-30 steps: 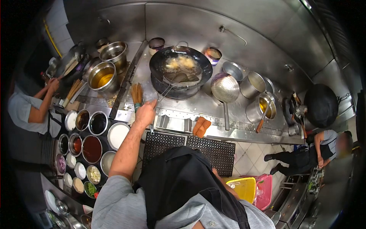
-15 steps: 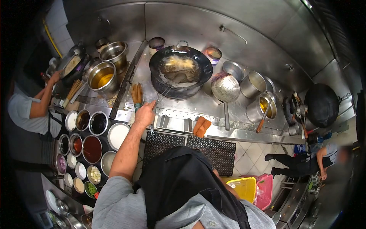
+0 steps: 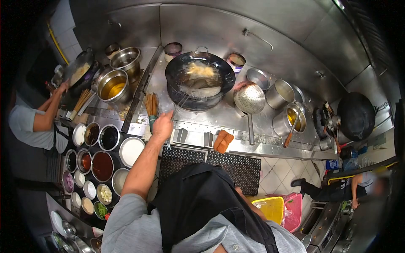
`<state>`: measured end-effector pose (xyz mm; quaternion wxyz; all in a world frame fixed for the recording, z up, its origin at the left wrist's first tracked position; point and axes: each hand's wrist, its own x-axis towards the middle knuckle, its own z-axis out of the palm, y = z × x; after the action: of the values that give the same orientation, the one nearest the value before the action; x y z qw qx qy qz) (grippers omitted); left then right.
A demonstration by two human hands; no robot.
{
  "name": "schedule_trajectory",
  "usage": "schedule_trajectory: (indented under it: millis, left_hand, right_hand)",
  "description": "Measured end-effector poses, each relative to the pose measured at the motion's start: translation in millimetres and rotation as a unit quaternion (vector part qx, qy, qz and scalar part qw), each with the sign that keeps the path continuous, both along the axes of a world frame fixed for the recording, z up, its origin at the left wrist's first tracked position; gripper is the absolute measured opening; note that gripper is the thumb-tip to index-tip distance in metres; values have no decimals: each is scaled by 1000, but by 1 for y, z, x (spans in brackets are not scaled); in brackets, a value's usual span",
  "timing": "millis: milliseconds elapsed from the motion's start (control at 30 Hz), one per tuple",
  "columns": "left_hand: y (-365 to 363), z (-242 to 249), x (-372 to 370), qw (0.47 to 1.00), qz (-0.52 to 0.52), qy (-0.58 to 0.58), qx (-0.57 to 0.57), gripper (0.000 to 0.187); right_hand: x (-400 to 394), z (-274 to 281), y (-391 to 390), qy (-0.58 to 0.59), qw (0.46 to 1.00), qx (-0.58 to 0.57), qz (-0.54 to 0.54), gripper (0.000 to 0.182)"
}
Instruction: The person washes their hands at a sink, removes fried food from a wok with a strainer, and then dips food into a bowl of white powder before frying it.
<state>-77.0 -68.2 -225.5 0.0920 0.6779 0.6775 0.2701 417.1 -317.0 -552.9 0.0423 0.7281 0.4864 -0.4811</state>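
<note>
Left hand closed in a fist around the handle of a ladle, the hooked end showing just below the grip. Ladle head lies ahead and to the right of that hand, inside the black wok; it is blurred, so its exact angle cannot be told. Pale golden pieces are gathered beyond it, in cloudy liquid. Right hand hidden behind the apron; whether its fingers are apart or together cannot be told. Judged from this view, the ladle is best worked in short, low strokes along the wok's curve, so that pieces are turned evenly and nothing is slopped over the near rim. Room should be given to the bristle brush, just beyond the fist and to its left. Well to the right, a perforated strainer; nearer, an orange cloth.
</note>
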Motion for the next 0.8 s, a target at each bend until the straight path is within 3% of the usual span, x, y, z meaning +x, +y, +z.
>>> schedule_trajectory:
  millis: [100,200,333,500,533,600,700,800]
  left_hand:
    - [16,1,9,1000,23,-6,11,43]
    - [39,-15,14,999,29,4,26,42]
    - [46,-5,24,999,28,8,-14,43]
    - [32,7,18,1000,7,19,-6,46]
    - [30,10,16,999,12,26,-13,47]
    - [24,15,11,1000,8,27,-6,47]
    - [15,17,4,999,4,41,-1,47]
    - [7,22,2,998,1,51,-26,47]
  right_hand:
    - [-27,112,20,-59,992,-31,110,44]
    - [-29,119,19,-43,999,-32,-5,43]
    - [-24,95,19,-69,997,-34,-27,44]
    - [-20,62,-2,-13,991,-45,-128,47]
    - [-6,23,-9,-24,1000,-15,13,48]
    - [22,-53,-24,-77,952,99,278,50]
    - [16,-27,-20,-51,924,105,364,51]
    - [13,-21,-19,-53,931,84,352,49]
